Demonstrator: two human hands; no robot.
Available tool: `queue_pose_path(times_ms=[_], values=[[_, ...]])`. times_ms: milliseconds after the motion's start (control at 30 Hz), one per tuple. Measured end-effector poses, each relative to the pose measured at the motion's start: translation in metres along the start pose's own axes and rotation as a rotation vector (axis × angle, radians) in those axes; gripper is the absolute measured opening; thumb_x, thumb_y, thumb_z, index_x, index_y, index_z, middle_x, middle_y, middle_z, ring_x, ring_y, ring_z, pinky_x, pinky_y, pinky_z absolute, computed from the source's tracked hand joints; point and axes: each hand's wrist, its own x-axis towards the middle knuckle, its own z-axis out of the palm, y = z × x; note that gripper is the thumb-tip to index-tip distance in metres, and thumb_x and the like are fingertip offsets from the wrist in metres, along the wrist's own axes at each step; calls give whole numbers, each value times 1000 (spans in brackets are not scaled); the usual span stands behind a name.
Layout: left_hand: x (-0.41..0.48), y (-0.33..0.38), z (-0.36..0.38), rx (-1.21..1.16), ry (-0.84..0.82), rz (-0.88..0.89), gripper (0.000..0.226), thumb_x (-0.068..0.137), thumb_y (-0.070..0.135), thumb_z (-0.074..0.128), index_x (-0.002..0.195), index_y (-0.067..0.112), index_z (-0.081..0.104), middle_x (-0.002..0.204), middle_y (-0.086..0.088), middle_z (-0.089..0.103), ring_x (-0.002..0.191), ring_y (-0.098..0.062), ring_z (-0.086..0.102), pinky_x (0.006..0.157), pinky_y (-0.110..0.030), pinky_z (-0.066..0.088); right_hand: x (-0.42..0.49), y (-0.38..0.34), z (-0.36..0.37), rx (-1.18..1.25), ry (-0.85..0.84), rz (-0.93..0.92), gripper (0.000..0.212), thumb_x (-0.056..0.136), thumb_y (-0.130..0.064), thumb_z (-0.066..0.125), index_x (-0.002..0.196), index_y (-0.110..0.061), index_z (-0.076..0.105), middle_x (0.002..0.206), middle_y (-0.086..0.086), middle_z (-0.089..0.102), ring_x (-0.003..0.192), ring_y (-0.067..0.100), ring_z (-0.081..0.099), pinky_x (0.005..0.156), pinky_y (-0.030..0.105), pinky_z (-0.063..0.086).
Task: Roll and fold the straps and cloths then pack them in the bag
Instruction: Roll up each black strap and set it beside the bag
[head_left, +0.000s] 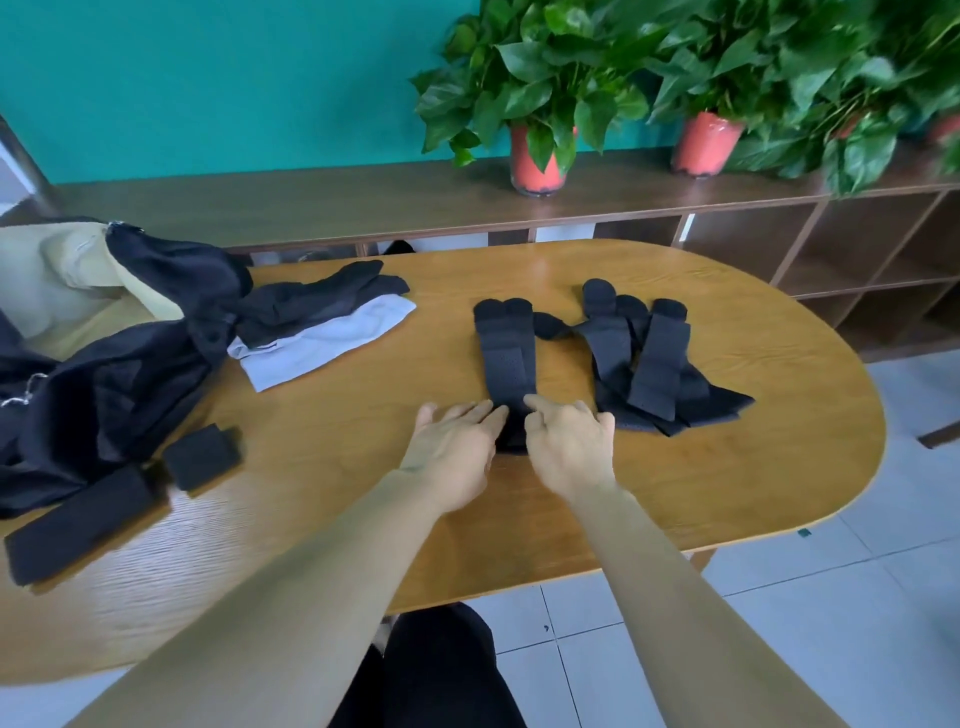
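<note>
Strap (506, 358) under work: black, perforated, lying flat near-to-far at the middle of the tabletop (727, 467), with two rounded tabs at the far end. The near end is bunched dark between my two hands. I take that as the start of a roll, though I am not certain.

Left hand (454, 447): fingers nearly straight and together, tips touching the strap's left edge at the near end, holding nothing.

Right hand (569, 441): index finger stretched onto the strap, the other fingers loosely curled. The thumb is hidden, so I cannot tell whether it has hold of the bunched end.

Also present:
- A loose pile of straps (654, 364) lies just right of the working strap. One rounded end of it sits close beside the strap's far part.
- A black cloth (322, 301) lies over a white cloth (322, 343), far left.
- The bag (130, 374) is slumped at the left edge, its pale lining showing.
- A rolled strap (203, 457) and a flat strap (78, 525) lie near the bag.

Risks, as I judge them:
- **Uneven pressure:** The left hand lies flat while the right works by one finger, so the push could be uneven. The roll would then run skew and come out as a cone.
- **Slack start:** With nothing pinching the bunched end, the first turns may be slack and spring open on release.
- **Snagging the pile:** Rolling toward the far end could catch the neighbouring strap's rounded end and drag the pile along.
- **Collapsed bag:** The mouth may need a hand to hold it open when packing.
</note>
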Motion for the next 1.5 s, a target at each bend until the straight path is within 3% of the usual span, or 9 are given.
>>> queue_pose_path(times_ms=[233, 367, 600, 733, 833, 1000, 1100, 1333, 1500], values=[[-3, 0, -10, -55, 72, 102, 55, 90, 26, 46, 144, 26, 38, 151, 7, 37, 138, -10, 31, 114, -39, 8, 7, 20, -2, 159, 97, 95, 52, 86, -1, 43, 133, -21, 53, 110, 3, 68, 113, 24, 46, 92, 34, 27], [0, 2, -8, -98, 136, 122, 37, 98, 37, 43, 133, 29, 52, 124, 9, 62, 120, -10, 49, 105, -35, 15, 6, 17, 4, 310, 38, 47, 55, 85, -2, 47, 138, -20, 47, 122, 0, 63, 122, 22, 40, 94, 31, 24], [1, -7, -2, -372, 243, -37, 30, 101, 25, 40, 125, 23, 59, 93, -1, 69, 84, -20, 61, 73, -32, 47, 2, 17, 6, 486, -90, 111, 73, 81, -22, 59, 147, -28, 30, 130, -11, 54, 126, 13, 29, 97, 26, 11], [0, -11, -5, -456, 277, -63, 30, 101, 24, 41, 124, 20, 60, 83, 2, 63, 76, -16, 57, 72, -30, 49, 4, 14, 15, 299, -40, 110, 73, 84, -43, 62, 147, -30, 26, 127, -14, 55, 126, 15, 31, 103, 34, 17], [-5, -11, -9, -442, 278, -38, 31, 102, 23, 39, 126, 20, 58, 83, 1, 63, 76, -16, 58, 70, -29, 48, 3, 11, 21, 175, -16, 78, 64, 87, -42, 60, 144, -32, 33, 126, -6, 56, 127, 16, 30, 99, 34, 20], [-23, -32, -10, -143, 200, -62, 30, 102, 21, 36, 126, 25, 53, 89, -1, 64, 77, -22, 58, 62, -30, 40, -4, 2, 19, -50, -9, 9, 30, 95, -35, 47, 118, -28, 64, 135, -8, 53, 127, 19, 31, 97, 36, 23], [-41, -47, -9, -48, 128, -88, 28, 102, 20, 35, 123, 26, 52, 84, 1, 56, 72, -21, 52, 60, -29, 35, -6, 0, 19, -127, -15, 1, 32, 98, -35, 40, 118, -27, 64, 134, -7, 53, 126, 19, 31, 97, 37, 24], [-79, -59, -4, -22, 95, -52, 30, 103, 25, 29, 125, 25, 51, 93, -2, 63, 79, -21, 61, 68, -34, 51, -6, -5, 18, -150, -48, 28, 33, 98, -33, 38, 121, -27, 62, 138, -6, 50, 128, 20, 30, 100, 39, 23], [-97, -62, -3, -83, 75, -8, 34, 103, 27, 33, 131, 28, 51, 104, 0, 64, 91, -21, 61, 76, -33, 50, -7, -7, 17, -130, -57, 42, 37, 98, -31, 39, 131, -28, 54, 138, -4, 51, 129, 22, 29, 102, 40, 23]])
